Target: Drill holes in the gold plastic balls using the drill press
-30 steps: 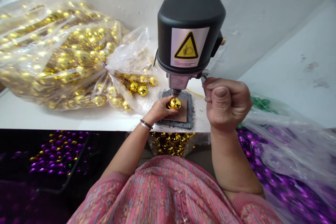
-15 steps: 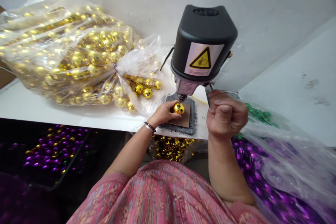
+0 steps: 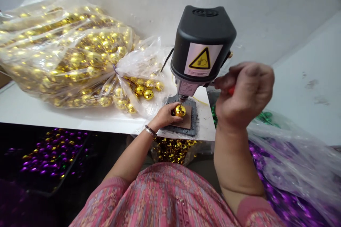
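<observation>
My left hand (image 3: 167, 115) pinches a shiny gold faceted ball (image 3: 180, 111) between thumb and fingers. The ball rests on a brown board (image 3: 185, 122) over the grey base (image 3: 194, 127) of a small black drill press (image 3: 204, 28). Above the ball is the chuck (image 3: 183, 98), its thin bit reaching the ball's top; how deep it goes I cannot tell. My right hand (image 3: 243, 94) is closed around the press's lever, whose red knob (image 3: 231, 90) shows between the fingers.
A big clear bag (image 3: 80, 60) of gold balls lies on the white table (image 3: 34, 110) at left. Gold pieces (image 3: 176, 150) fill a bag below the table edge. Purple and gold balls (image 3: 55, 152) sit lower left. A bag (image 3: 298, 177) with purple items stands at right, near green ones (image 3: 268, 117).
My right hand has risen and moved right with the lever, showing the red knob. My left hand and the gold ball stay at the same spot under the bit.
</observation>
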Available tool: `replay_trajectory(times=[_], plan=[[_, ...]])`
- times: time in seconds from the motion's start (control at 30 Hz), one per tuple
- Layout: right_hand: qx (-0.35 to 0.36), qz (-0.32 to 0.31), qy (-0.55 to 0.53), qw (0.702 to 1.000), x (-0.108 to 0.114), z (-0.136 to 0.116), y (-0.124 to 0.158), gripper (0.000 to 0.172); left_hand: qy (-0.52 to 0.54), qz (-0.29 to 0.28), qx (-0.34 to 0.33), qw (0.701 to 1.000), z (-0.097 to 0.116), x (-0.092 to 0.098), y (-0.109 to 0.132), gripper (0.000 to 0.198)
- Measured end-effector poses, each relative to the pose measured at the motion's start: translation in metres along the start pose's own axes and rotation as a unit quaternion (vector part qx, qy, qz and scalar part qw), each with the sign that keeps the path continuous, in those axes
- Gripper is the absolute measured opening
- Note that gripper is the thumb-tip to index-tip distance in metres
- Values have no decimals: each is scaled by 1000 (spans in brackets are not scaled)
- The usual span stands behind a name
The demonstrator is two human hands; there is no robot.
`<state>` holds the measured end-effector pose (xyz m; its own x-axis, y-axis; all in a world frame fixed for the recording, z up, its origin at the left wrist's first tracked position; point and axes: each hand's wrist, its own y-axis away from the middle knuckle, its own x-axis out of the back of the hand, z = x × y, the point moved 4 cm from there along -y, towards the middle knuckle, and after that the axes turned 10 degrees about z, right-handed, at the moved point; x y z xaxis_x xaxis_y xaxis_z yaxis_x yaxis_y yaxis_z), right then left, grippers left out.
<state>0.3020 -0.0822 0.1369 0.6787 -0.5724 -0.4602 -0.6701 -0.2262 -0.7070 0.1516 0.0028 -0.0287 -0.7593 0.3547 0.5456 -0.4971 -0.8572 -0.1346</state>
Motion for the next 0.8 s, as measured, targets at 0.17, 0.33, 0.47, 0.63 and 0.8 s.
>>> replay_trajectory(times=[0.17,0.33,0.47,0.63,0.8], plan=[[-50,-11,-4,999,-16,1,-18,32,23,4,8,1000,1,8,20,69],[-60,-3,-21,998,-13,2,-17,31,22,-94,-38,995,8,20,49,74],[-60,-7,-23,998,-12,3,-17,29,-18,-9,-11,1000,0,44,41,63],[-30,-17,-9,999,-11,1,-15,31,-177,251,103,946,-31,94,-3,37],[-15,-15,6,1000,-8,0,-11,31,-226,272,225,908,-57,110,-30,28]])
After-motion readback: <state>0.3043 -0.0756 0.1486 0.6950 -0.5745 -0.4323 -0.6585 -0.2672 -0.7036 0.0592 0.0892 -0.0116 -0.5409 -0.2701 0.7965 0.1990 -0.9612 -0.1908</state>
